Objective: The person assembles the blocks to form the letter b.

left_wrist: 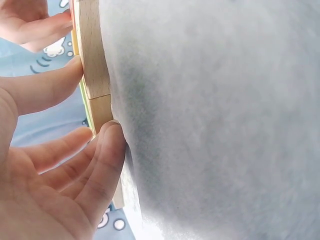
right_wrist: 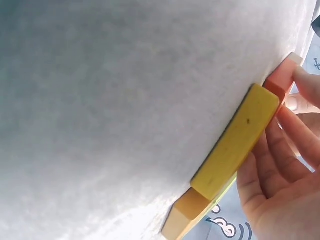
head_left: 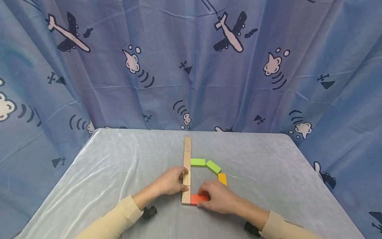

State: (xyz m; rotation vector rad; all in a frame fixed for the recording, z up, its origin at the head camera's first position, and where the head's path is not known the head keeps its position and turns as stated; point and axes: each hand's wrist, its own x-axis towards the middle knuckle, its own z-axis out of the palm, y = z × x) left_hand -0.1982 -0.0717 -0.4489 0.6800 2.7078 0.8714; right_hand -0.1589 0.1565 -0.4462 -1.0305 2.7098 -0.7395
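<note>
Several plain wooden blocks (head_left: 187,145) lie end to end in a straight row running away from me. My left hand (head_left: 170,181) rests its thumb and fingertips against the row's left side and top, fingers loosely extended. At the row's near end, my right hand (head_left: 220,198) pinches a red block (head_left: 195,199) between thumb and index finger; the block's left end meets the row. Two green blocks (head_left: 198,162) and an orange-yellow block (head_left: 222,179) curve out on the row's right side. A yellow block (right_wrist: 235,142), hidden behind my right hand in the head view, shows in the right wrist view.
A pale grey cloth covers the table (head_left: 286,172), whose far edge meets a blue curtain (head_left: 191,66) printed with airplanes. Dark wrist-worn devices (head_left: 149,212) sit beneath both forearms, close to the cloth.
</note>
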